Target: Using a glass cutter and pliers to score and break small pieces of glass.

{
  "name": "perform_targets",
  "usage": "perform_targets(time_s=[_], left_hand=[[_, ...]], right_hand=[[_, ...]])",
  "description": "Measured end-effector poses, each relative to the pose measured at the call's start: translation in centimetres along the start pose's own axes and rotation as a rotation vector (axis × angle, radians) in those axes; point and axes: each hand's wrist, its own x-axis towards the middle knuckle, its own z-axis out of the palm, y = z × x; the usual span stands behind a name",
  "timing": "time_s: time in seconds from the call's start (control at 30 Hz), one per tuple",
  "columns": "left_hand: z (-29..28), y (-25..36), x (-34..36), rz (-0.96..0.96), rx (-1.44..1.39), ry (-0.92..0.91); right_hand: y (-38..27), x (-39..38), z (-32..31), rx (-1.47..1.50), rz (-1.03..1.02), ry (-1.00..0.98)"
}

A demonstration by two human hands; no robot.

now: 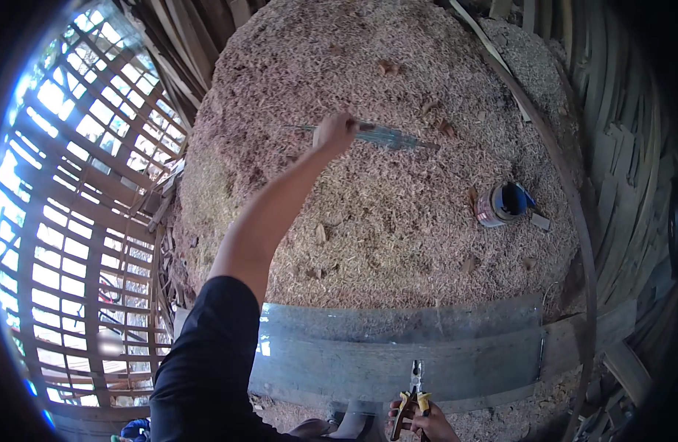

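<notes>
My left arm stretches far forward over the wood shavings (354, 221). At its end, my left hand (334, 134) is closed on a narrow glass strip, partly hidden by the fingers. More glass strips (389, 138) lie on the shavings just right of that hand. Close to my body, my right hand (427, 425) is wrapped round the handles of pliers (416, 383), yellow and dark, with the metal jaws pointing forward. A large clear glass pane (398, 342) lies crosswise before me, just beyond the pliers; my left sleeve covers its left end.
An open can (494, 206) with a dark blue inside stands on the shavings at the right, a small pale block (540, 221) beside it. A long curved wooden strip (553, 147) borders the right side. Stacked planks (619, 147) lie beyond, and a slatted lattice wall (81, 236) rises left.
</notes>
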Motion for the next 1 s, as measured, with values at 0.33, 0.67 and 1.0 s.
perform_targets(time_s=[0.33, 0.67, 1.0], left_hand=[[-5.0, -12.9, -42.2, -0.368, -0.848, -0.029], [-14.7, -15.4, -77.6, -0.612, -0.754, 0.07], [-11.3, -11.5, -91.7, -0.776, -0.85, -0.124]], right_hand=[[4.8, -2.0, 5.3, -0.132, 0.109, -0.06], [22.1, -8.4, 13.3, -0.213, 0.092, -0.146], [34.8, -10.4, 16.8, -0.148, 0.309, 0.005]])
